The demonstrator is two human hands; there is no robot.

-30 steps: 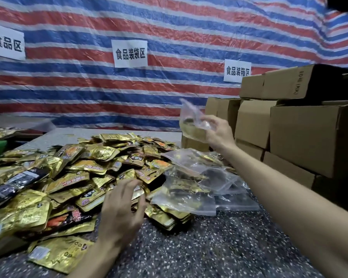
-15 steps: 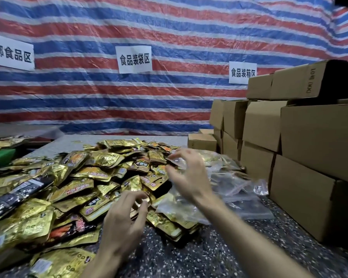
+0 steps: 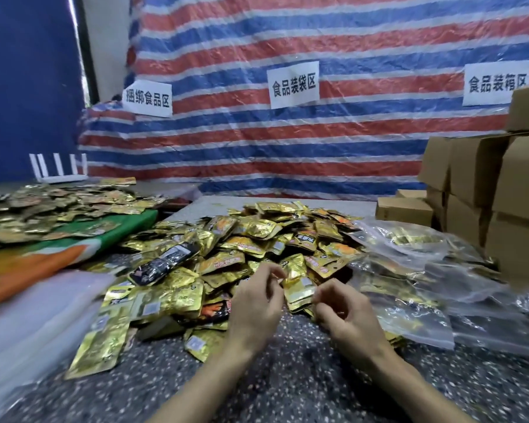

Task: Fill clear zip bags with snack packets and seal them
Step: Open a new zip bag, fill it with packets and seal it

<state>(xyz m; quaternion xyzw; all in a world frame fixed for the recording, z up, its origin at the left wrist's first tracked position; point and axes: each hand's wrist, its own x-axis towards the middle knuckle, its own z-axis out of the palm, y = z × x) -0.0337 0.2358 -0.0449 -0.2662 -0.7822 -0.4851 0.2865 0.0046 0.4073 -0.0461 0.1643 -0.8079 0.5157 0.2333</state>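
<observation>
A big heap of gold snack packets lies on the speckled table, with one black packet among them. My left hand and my right hand hover at the heap's near edge, fingers curled. Between them sits a gold packet. The left fingers are apart beside its left edge. The right fingertips touch its lower right corner, and a grip is not clear. Filled clear zip bags lie in a loose pile to the right.
A stack of flat clear plastic lies at the near left, beside a green and orange sack and a second packet pile. Cardboard boxes are stacked on the right. A striped tarp with paper signs hangs behind.
My right hand held a filled bag up near the boxes, left it on the bag pile and came back beside my left hand. The view has swung left.
</observation>
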